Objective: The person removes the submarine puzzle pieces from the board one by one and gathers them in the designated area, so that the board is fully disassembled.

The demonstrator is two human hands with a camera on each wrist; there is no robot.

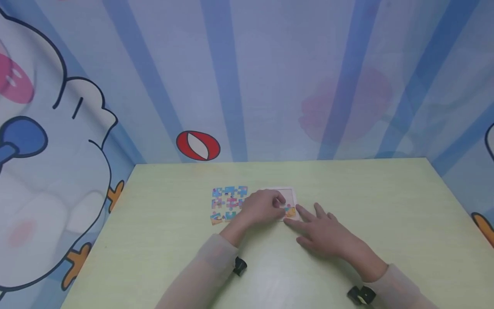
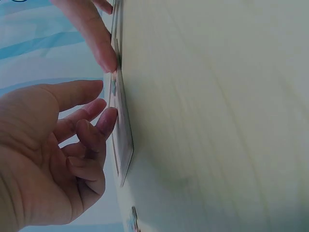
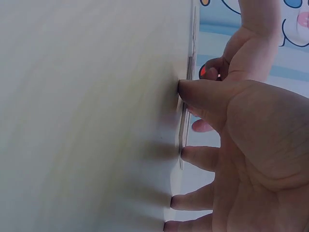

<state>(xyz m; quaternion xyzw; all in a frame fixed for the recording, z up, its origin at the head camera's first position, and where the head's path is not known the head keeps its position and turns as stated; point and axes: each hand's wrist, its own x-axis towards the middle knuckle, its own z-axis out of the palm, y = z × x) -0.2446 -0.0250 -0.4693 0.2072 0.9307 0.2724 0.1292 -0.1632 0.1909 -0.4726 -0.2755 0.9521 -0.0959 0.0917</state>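
Note:
A shallow puzzle tray with a pale inside lies near the middle of the table. An orange and blue puzzle piece sits in its lower right corner. My left hand is over the tray's left part, hiding much of it. Its fingers are loosely bent, and I see nothing between them and the thumb. My right hand lies palm down with spread fingers at the tray's lower right corner. In the right wrist view its fingertips touch the tray edge and tabletop.
Several loose jigsaw pieces lie in rows left of the tray, partly behind the left hand. The pale wooden table meets a blue cartoon-printed backdrop at its far edge. A dark wrist device sits at the left cuff.

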